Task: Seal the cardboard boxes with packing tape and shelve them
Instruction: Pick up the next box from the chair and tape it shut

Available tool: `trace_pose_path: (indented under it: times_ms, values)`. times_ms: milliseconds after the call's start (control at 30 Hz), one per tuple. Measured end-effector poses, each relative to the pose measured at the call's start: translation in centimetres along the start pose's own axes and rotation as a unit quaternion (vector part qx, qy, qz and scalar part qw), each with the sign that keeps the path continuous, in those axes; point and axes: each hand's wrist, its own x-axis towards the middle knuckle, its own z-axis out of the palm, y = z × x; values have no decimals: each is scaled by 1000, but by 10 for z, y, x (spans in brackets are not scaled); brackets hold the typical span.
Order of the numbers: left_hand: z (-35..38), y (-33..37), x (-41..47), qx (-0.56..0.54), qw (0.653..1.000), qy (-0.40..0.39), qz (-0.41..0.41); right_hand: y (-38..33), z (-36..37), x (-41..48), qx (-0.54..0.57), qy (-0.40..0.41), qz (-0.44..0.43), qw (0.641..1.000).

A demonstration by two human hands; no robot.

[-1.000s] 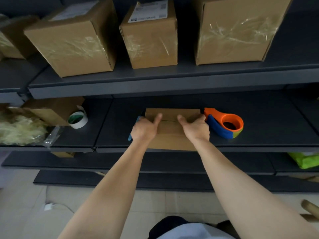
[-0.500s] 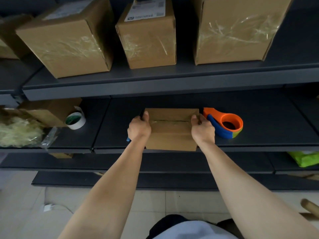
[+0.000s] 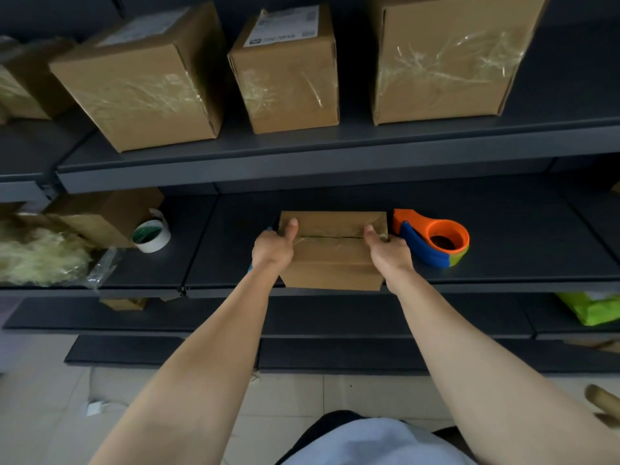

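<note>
A small brown cardboard box (image 3: 330, 260) sits at the front edge of the middle shelf (image 3: 503, 263), its top flaps closed along a centre seam under glossy tape. My left hand (image 3: 273, 248) grips the box's left side with the thumb lying on the top. My right hand (image 3: 389, 251) grips the right side, thumb on top as well. An orange and blue tape dispenser (image 3: 436, 239) lies on the shelf just right of the box. Something blue shows behind my left hand, mostly hidden.
Three taped cardboard boxes (image 3: 285, 75) stand on the upper shelf (image 3: 335, 152). On the left of the middle shelf are a white tape roll (image 3: 151, 234), another brown box (image 3: 110, 213) and a bag of pale shredded filler (image 3: 40, 256). A green bag (image 3: 593, 308) lies lower right.
My thumbs slid outward from the centre of the box top to its side edges, then settled back on top near the edges. The box has stayed in place.
</note>
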Motion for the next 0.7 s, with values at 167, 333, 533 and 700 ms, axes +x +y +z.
trace_pose_path:
  times_ms: [167,333,533,700]
  values:
    - [2,5,1,-45,996,-66,43,-4,-4,-14,56,19,-88,994]
    - [12,5,2,-24,995,-77,55,34,8,-45,21,52,-153,987]
    - [19,-3,-5,-113,990,-79,37,53,37,-63,-7,37,-172,984]
    - [22,-7,-7,-92,990,-102,20,54,42,-68,-26,41,-162,986]
